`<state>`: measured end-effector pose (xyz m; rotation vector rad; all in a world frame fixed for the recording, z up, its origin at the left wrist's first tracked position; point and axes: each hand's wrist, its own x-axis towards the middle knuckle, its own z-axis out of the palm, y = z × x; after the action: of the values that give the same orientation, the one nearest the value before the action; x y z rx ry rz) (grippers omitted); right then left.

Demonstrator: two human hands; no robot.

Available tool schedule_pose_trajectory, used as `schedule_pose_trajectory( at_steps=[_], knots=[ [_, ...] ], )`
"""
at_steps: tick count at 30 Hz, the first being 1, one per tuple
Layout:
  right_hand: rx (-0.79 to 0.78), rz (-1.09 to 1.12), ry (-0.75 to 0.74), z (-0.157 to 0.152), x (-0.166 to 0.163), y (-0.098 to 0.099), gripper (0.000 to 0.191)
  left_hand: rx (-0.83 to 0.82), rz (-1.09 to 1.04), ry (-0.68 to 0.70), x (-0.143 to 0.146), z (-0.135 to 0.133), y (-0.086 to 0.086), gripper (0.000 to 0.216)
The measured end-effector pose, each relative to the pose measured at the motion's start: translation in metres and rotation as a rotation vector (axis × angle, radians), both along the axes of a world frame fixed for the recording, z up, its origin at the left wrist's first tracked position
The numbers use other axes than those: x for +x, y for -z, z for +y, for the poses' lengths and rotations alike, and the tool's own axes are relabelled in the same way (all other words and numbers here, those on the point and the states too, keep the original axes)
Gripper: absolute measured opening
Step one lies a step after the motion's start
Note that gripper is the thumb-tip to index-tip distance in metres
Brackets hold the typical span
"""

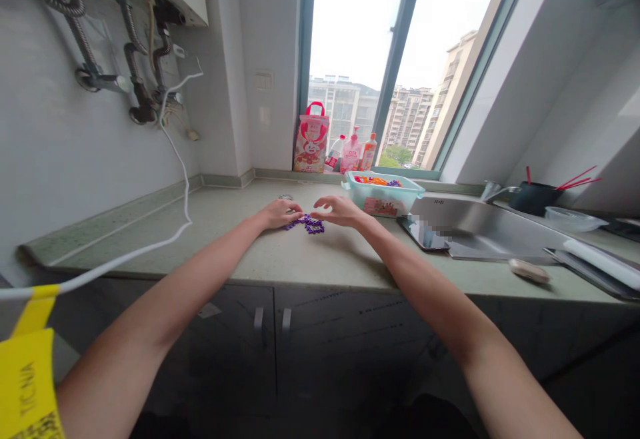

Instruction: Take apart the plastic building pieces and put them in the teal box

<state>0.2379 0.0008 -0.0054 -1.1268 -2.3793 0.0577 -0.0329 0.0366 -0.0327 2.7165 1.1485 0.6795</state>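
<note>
Purple interlocking plastic pieces (pixel 314 226) lie joined on the countertop, small and openwork in shape. My left hand (pixel 278 214) is closed at their left end, its fingertips on the pieces. Just to the right, my right hand (pixel 341 211) hovers with thumb and fingers apart, the thumb close to the purple pieces. Whether that thumb touches them is too small to tell. A small clear or grey object (pixel 285 197) sits behind my left hand.
A pale green tub (pixel 385 207) of orange and purple pieces stands right of my hands. Beyond it are a phone (pixel 423 234), a steel sink (pixel 500 229) and a soap bar (pixel 529 271). A bag (pixel 312 142) and bottles line the windowsill. A white cable (pixel 186 186) hangs at left.
</note>
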Motion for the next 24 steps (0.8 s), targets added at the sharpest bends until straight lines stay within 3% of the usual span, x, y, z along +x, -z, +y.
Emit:
schedule_pose_trajectory(
  at_steps=[5,12,16,20,24],
  knots=[
    [-0.102,-0.065,0.011,0.005,-0.01,0.016,0.028,0.036,0.017,-0.026,-0.002,0.003,0.001,0.041],
    [-0.114,0.1,-0.129,0.009,0.006,0.01,0.025,0.032,0.016,-0.028,-0.002,0.006,0.002,0.042],
    [-0.203,0.04,-0.123,0.007,0.006,0.008,0.025,0.056,0.035,-0.069,-0.003,0.01,0.005,0.043],
    [-0.224,-0.077,-0.064,0.005,0.001,0.008,0.03,0.111,0.016,-0.269,-0.007,0.01,0.002,0.045],
    [-0.161,-0.096,-0.011,0.008,0.001,0.01,0.019,0.087,-0.045,-0.5,-0.025,0.011,-0.004,0.044]
  ],
)
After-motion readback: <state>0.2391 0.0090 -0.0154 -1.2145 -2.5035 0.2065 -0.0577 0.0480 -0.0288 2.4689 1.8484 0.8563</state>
